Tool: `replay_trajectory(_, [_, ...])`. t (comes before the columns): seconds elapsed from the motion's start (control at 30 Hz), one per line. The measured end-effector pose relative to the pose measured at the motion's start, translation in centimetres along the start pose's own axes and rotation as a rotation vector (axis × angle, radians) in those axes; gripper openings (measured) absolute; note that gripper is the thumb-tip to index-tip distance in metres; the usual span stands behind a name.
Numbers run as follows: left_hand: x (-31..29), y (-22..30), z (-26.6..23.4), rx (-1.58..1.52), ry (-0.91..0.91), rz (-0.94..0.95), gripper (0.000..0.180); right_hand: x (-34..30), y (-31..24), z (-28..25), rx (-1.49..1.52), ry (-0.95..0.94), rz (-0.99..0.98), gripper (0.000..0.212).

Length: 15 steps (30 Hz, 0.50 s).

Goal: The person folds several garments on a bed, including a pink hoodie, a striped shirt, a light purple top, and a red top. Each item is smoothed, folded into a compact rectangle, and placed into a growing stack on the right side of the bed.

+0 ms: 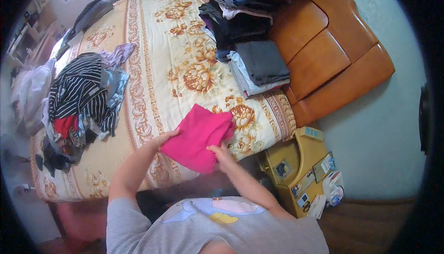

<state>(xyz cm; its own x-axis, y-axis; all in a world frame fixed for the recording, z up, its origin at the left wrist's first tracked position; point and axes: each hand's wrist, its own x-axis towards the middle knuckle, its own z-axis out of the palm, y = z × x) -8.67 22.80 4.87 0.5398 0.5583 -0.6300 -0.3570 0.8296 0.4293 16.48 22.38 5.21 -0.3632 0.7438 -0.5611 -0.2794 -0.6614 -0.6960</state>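
A bright pink folded garment (196, 138) is held between my two hands above the near edge of the bed. My left hand (168, 137) grips its left edge, the fingers mostly hidden beneath the cloth. On its lower right side, my right hand (222, 156) pinches the fabric with the thumb on top. The garment looks like a compact, roughly square bundle, with looser layers at its right side. Its exact kind cannot be told.
A flowered bedspread (152, 83) covers the bed. Rumpled clothes (78, 92) lie at left; folded clothes (261, 62) are stacked at right by the brown leather headboard (323, 50). A yellowish bedside cabinet (310, 154) holding small items, including scissors (306, 206), stands near right.
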Motion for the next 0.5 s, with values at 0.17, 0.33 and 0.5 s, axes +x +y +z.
replay_trajectory(0.17, [-0.4, -5.2, 7.2, -0.334, 0.102, 0.242, 0.052, -1.5, -9.3, -3.2, -0.036, -0.207, 0.254, 0.041])
replay_trajectory(0.33, [-0.9, -3.8, 15.5, -0.284, 0.182, 0.465, 0.048, -4.4, -13.7, -6.5, 0.069, -0.306, 0.233, 0.04])
replay_trajectory(0.5, [2.3, 4.2, 21.1, -0.05, 0.191, 0.819, 0.042, -3.5, -23.8, -6.6, -0.088, -0.344, 0.025, 0.041])
